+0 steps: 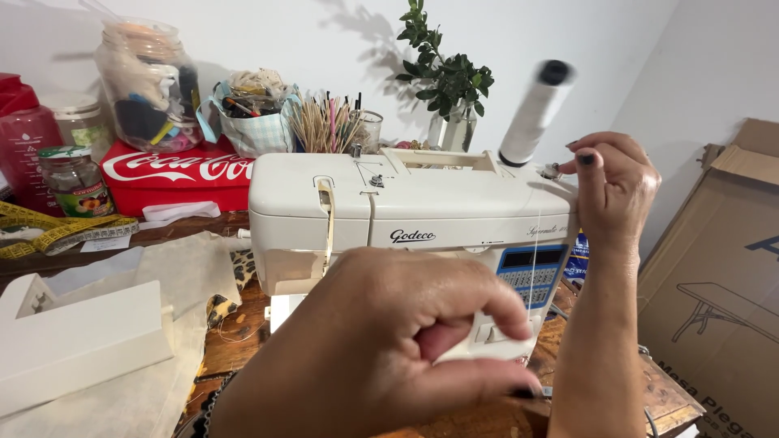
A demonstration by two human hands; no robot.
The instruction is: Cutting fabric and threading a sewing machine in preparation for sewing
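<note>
A white sewing machine (406, 215) stands on a wooden table (243, 324). On its top right a white thread spool (533, 113) looks blurred and tilted. My right hand (614, 188) reaches over the machine's right end, fingertips pinched beside a small metal bobbin pin (552, 170). A thin white thread (534, 268) runs down from there across the blue control panel (531, 272). My left hand (381, 345) is close to the camera in front of the machine, fingers closed and pinching the lower end of the thread. It hides the machine's needle area.
A cardboard box (718, 276) leans at the right. Behind the machine are a red tin (174, 174), glass jars (150, 85), a cup of sticks (329, 126) and a plant in a vase (446, 89). A yellow measuring tape (57, 231), a white box (77, 332) and leopard-print fabric (223, 300) lie at the left.
</note>
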